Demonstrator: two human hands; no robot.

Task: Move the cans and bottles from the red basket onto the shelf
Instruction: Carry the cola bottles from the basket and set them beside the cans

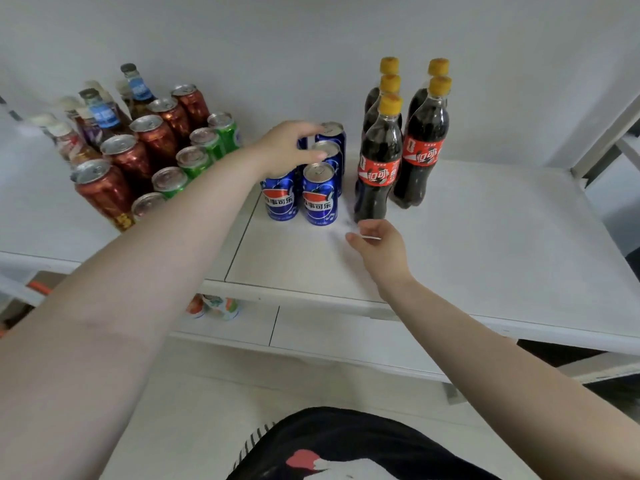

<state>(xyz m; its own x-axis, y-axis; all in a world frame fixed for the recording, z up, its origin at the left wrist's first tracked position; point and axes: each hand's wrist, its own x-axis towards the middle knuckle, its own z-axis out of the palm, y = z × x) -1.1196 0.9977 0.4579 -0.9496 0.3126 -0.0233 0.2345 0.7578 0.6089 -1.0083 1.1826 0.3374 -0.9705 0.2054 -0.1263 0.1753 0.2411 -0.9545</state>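
Draped over the blue cola cans (320, 192) mid-shelf, the left hand (287, 147) has loose fingers on their upright tops; whether it grips one, I cannot tell. Right hand (379, 242) hovers empty and half-open, nearer the white shelf's (485, 244) front edge, beside the yellow-capped dark cola bottles (381, 161).
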